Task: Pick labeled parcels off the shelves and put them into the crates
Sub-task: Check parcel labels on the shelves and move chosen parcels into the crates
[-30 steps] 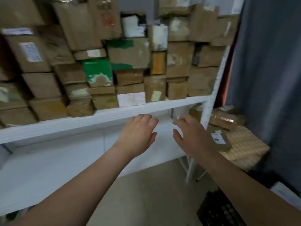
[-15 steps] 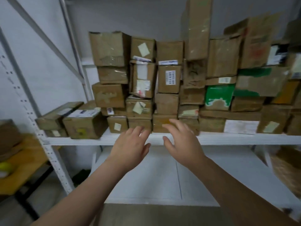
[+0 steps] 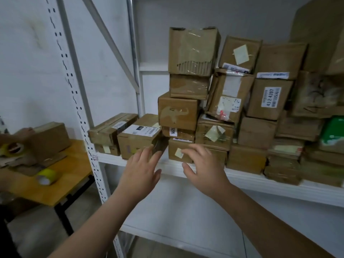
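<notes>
Several brown cardboard parcels with white and yellow labels are stacked on a white shelf (image 3: 242,178). My left hand (image 3: 140,169) is raised with straight fingers in front of a labeled parcel (image 3: 136,139) at the stack's left end, holding nothing. My right hand (image 3: 202,167) is spread open just in front of a small bottom-row parcel with a yellow sticker (image 3: 179,152). Whether either hand touches a parcel is unclear. No crate is in view.
A perforated white upright (image 3: 81,112) frames the shelf's left side. To the left, a wooden table (image 3: 55,181) carries a cardboard box (image 3: 49,140) and a yellow tape roll (image 3: 46,176); another person's hand (image 3: 24,132) rests on that box. A lower shelf (image 3: 186,218) lies beneath.
My view has swung left along the shelf, from its right end to its left end. Both hands stayed raised and open and are now closer to the parcels.
</notes>
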